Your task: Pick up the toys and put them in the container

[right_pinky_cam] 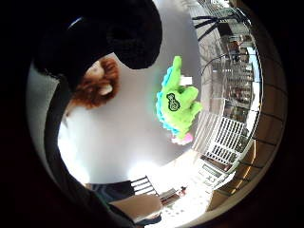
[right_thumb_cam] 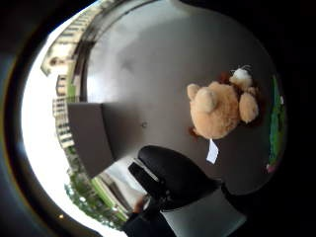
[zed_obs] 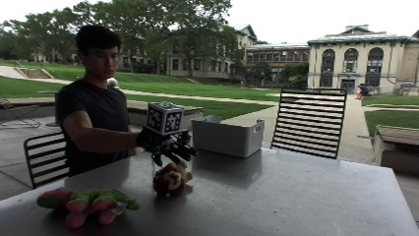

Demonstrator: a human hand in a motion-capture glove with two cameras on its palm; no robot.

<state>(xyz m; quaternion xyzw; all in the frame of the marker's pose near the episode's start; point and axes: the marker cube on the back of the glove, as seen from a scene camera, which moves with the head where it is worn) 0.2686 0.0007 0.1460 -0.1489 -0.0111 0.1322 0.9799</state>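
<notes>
A brown lion plush (zed_obs: 171,180) with a reddish mane sits on the grey table (zed_obs: 294,196). My gloved right hand (zed_obs: 167,145) hovers just above it, fingers pointing down and loosely spread, holding nothing. In the thumb side palm view the lion plush (right_thumb_cam: 219,108) lies a little away from a black finger (right_thumb_cam: 173,173). A green and pink dinosaur plush (zed_obs: 92,201) lies near the table's front left corner, also visible as the green plush (right_pinky_cam: 178,102) beside the lion's mane (right_pinky_cam: 97,85). The grey container (zed_obs: 227,135) stands at the table's far edge, behind my hand.
A black slatted chair (zed_obs: 309,123) stands behind the table to the right of the container. Another chair (zed_obs: 45,157) is beside the person on the left. Bare tabletop stretches to the right of the lion plush.
</notes>
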